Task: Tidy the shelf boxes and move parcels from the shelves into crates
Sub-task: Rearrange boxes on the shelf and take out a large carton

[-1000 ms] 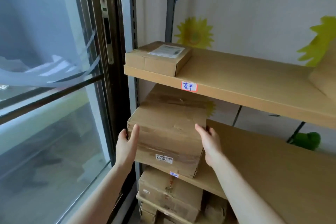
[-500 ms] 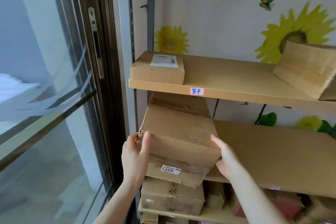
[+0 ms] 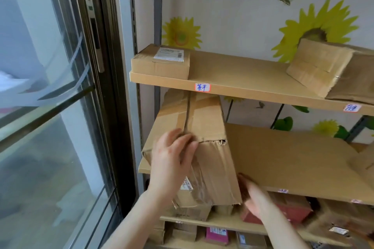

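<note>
At the left end of the middle shelf a cardboard box overhangs the edge, left hand flat on it; right hand blurred, grip unclear.

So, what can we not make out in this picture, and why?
Head view:
The label on the big box: half covered by the left hand.
The right hand: motion blur, at the box's lower corner; its grip cannot be told.
The box at right on the upper shelf: cut off by the frame edge.
The parcels on the lower shelves: partly hidden by the big box and both hands.
</note>
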{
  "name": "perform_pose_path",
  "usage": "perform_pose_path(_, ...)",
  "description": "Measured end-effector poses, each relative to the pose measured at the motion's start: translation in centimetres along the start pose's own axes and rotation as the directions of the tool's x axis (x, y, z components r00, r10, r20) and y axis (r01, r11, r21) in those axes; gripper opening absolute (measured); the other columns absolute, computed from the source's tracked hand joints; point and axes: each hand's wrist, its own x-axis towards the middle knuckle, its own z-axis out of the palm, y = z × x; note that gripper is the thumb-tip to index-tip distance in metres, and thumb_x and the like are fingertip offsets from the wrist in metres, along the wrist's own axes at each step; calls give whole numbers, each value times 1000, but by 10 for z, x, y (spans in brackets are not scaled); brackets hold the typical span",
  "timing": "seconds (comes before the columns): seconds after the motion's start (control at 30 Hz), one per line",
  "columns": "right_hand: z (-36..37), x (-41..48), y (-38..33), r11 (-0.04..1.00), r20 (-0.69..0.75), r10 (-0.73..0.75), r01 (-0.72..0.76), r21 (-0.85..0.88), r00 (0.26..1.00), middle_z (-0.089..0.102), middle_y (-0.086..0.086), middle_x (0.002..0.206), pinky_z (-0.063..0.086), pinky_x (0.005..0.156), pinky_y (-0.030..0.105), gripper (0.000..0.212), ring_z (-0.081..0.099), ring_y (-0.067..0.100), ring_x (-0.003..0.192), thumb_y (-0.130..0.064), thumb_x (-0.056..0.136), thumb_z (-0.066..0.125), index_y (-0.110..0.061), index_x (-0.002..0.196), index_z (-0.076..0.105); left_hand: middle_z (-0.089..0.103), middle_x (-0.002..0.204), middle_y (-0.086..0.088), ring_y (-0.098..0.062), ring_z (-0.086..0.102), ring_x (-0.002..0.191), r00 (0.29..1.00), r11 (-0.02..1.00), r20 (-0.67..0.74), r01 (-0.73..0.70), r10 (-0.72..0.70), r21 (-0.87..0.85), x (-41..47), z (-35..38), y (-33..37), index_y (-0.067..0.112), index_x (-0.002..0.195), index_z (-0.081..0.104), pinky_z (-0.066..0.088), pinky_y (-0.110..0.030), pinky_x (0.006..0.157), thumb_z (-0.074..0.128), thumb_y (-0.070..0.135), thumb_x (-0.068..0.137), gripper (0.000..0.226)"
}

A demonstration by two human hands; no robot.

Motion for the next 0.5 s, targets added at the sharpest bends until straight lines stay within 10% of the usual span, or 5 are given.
perform_pose_path(0.1,8,-18,-17,957,-66,-179,158,-244,982,59,9,124,42,97,45,44,54,28,112,-40,90,51,-18,128,52,38,145,-13,-28,30,138,926,926,16,377,-377,26,-2,-6,-19,19,132,50,19,-52,113,49,47,89,51)
perform_pose_path(0.27,30,-68,-63,954,236,-249,280,-107,939,66,-10,118,40,95,44,58,54,14,113,-76,66,52,-40,110,64,57,127,-2,-16,53,114,690,582,419,723,-590,-372,-3,-1,-24,21,121,52,41,-31,96,44,57,86,51)
perform_pose_path(0.37,34,-77,-67,931,301,-294,343,-125,907,66,-9,119,45,91,40,66,57,13,114,-60,64,67,-30,122,58,62,110,10,-6,56,104,750,577,362,659,-553,-483,-8,-2,-16,37,99,57,41,-24,87,40,53,89,25)
perform_pose_path(0.5,25,-61,-56,973,228,-192,156,169,954,69,7,110,50,77,33,45,65,22,103,-35,73,66,-20,116,60,60,106,25,14,54,99,884,721,248,467,-396,-512,-17,-11,-2,37,119,56,43,-2,72,35,53,86,42)
